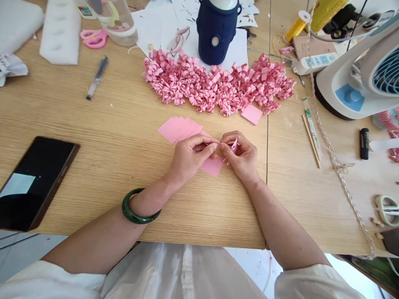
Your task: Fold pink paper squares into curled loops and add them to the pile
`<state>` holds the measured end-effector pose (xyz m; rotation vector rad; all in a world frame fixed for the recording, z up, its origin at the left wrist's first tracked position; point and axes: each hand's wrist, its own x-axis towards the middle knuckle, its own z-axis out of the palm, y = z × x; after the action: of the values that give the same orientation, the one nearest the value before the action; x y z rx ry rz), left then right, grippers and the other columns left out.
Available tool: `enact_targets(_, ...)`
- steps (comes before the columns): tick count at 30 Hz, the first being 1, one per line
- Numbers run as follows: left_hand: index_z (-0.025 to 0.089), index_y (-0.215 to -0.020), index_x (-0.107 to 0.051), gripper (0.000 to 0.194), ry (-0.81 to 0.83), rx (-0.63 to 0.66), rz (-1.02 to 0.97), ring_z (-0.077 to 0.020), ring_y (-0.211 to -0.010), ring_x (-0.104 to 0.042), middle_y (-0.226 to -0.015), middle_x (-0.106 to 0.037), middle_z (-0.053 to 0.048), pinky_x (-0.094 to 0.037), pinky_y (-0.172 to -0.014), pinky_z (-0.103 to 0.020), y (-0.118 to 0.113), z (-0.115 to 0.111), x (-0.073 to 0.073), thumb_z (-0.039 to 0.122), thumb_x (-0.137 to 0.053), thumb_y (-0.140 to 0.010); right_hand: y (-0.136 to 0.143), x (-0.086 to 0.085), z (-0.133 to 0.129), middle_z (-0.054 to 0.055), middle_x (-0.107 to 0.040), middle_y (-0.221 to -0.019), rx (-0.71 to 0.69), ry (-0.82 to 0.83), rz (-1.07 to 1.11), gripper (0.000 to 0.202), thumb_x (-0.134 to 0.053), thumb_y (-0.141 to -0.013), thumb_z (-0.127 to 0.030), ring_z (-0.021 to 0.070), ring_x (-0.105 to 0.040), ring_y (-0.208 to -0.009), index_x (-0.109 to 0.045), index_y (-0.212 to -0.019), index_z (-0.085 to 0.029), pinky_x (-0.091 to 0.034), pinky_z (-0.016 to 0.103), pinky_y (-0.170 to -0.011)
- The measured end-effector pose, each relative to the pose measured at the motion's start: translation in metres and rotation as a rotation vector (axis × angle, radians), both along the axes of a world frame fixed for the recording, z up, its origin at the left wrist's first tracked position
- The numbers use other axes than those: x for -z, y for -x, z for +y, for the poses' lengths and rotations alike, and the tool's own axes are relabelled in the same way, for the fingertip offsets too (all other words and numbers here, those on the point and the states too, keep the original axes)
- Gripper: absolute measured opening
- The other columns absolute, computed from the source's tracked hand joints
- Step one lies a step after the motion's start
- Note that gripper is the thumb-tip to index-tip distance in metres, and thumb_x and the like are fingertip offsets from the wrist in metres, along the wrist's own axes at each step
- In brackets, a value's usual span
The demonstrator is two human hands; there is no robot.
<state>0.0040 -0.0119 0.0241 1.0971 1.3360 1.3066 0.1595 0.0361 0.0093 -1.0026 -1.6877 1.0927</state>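
Observation:
My left hand [192, 158] and my right hand [240, 155] meet fingertip to fingertip above the table. Both are closed in a pinch on a small pink paper piece [234, 145], whose cut, curled part shows between the right fingers. Fanned pink paper sheets [179, 129] lie just beyond my left hand, and another pink sheet [212, 167] lies under the hands. Behind them spreads a long heap of curled pink paper pieces [215, 85], with a small pink stack [251, 114] at its near right edge.
A dark phone [37, 182] lies at left. Farther back are a pen [97, 78], pink scissors [94, 38], a clear container [120, 25] and a navy bottle [215, 35]. At right are wooden sticks [311, 141], a braided cord [338, 166] and a white fan [352, 79].

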Motion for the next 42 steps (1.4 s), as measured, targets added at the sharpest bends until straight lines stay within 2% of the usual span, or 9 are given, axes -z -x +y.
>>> enact_targets(8, 0.015, -0.082, -0.075, 0.012, -0.012, 0.036, -0.031, -0.0126, -0.066, -0.069, -0.07, -0.073, -0.001, -0.056, -0.068, -0.024, 0.0021, -0.0001, -0.0014, 0.026, -0.071, -0.085, -0.0003, -0.003, -0.0013, 0.002, -0.063, -0.085, -0.016, 0.06, 0.039, 0.014, -0.073, -0.084, -0.029, 0.0163, -0.06, -0.084, -0.063, -0.078, -0.021, -0.051, 0.03, -0.067)
enact_targets(14, 0.015, -0.086, -0.075, 0.021, 0.029, 0.053, -0.06, -0.0142, -0.065, -0.07, -0.074, -0.075, -0.002, -0.056, -0.065, -0.025, 0.0028, 0.0019, 0.0023, 0.034, -0.079, -0.079, -0.0012, -0.0028, -0.0013, 0.003, -0.064, -0.085, -0.029, 0.087, 0.043, 0.016, -0.074, -0.084, -0.032, 0.0167, -0.061, -0.085, -0.063, -0.078, -0.021, -0.05, 0.029, -0.063)
enact_targets(21, 0.016, -0.082, -0.075, 0.014, 0.02, 0.028, 0.011, -0.0129, -0.063, -0.068, -0.067, -0.072, 0.0, -0.055, -0.065, -0.024, 0.0035, 0.0009, -0.0017, 0.03, -0.075, -0.082, -0.0013, -0.0026, -0.0013, 0.004, -0.065, -0.087, -0.032, 0.102, 0.042, 0.015, -0.073, -0.084, -0.032, 0.0175, -0.061, -0.087, -0.064, -0.079, -0.021, -0.05, 0.029, -0.062)
enact_targets(33, 0.016, -0.082, -0.074, 0.008, -0.017, -0.002, 0.042, -0.0109, -0.062, -0.066, -0.067, -0.071, 0.001, -0.053, -0.065, -0.023, 0.0033, 0.0015, 0.0024, 0.024, -0.076, -0.08, -0.0006, -0.0013, -0.0003, 0.003, -0.065, -0.087, -0.032, 0.068, 0.01, 0.01, -0.072, -0.084, -0.028, 0.0168, -0.06, -0.086, -0.065, -0.083, -0.021, -0.049, 0.031, -0.068)
enact_targets(42, 0.017, -0.081, -0.073, 0.011, -0.046, -0.02, 0.116, -0.0116, -0.064, -0.064, -0.073, -0.072, 0.0, -0.052, -0.066, -0.024, 0.0029, 0.0017, 0.0062, 0.028, -0.074, -0.081, -0.0005, -0.0005, -0.0008, 0.004, -0.066, -0.088, -0.033, 0.08, -0.012, 0.012, -0.072, -0.083, -0.03, 0.0181, -0.06, -0.088, -0.064, -0.081, -0.022, -0.05, 0.03, -0.065)
